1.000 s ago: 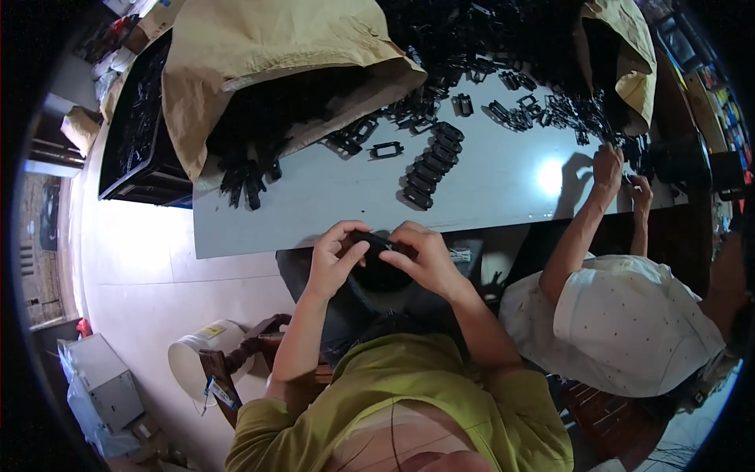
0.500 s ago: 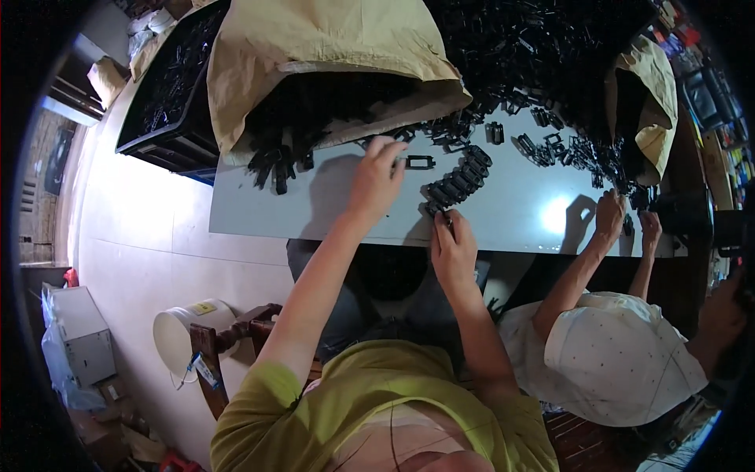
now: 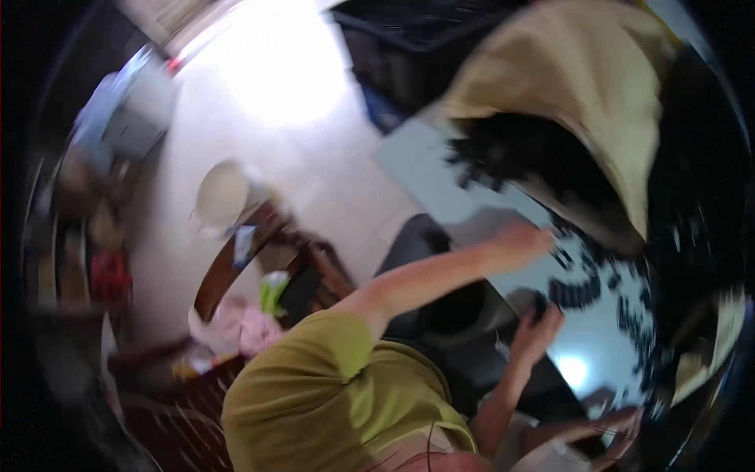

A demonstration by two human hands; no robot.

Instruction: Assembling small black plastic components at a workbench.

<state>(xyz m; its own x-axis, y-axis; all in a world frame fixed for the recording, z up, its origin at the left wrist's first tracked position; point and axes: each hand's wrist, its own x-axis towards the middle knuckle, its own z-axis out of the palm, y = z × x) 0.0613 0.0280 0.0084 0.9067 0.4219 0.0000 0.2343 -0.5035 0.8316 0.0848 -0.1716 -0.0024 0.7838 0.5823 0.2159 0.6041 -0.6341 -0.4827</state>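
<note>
My left hand (image 3: pixel 519 245) reaches over the pale tabletop (image 3: pixel 425 161) beside a small black rectangular frame part (image 3: pixel 561 256). Motion smears its fingers, so whether it grips anything is unclear. Lower down at the table's edge, my right hand (image 3: pixel 538 337) is closed, with a small black plastic part (image 3: pixel 540 305) at its fingertips. A curved row of similar black parts (image 3: pixel 574 294) lies on the table just beyond that hand. More black parts (image 3: pixel 476 161) spill from the mouth of a large tan paper bag (image 3: pixel 574 63).
A black crate (image 3: pixel 417 39) stands beyond the bag. Loose black parts (image 3: pixel 629 318) lie farther right, near another person's arm (image 3: pixel 598 429). On my left are a wooden chair (image 3: pixel 216 283), pink cloth (image 3: pixel 232 326), a white bucket (image 3: pixel 222 194) and pale boxes (image 3: pixel 145 102).
The view has swung sharply left and blurred, bringing the chair and floor into the middle. My left hand remains by the loose frame part, and my right hand stays near the row.
</note>
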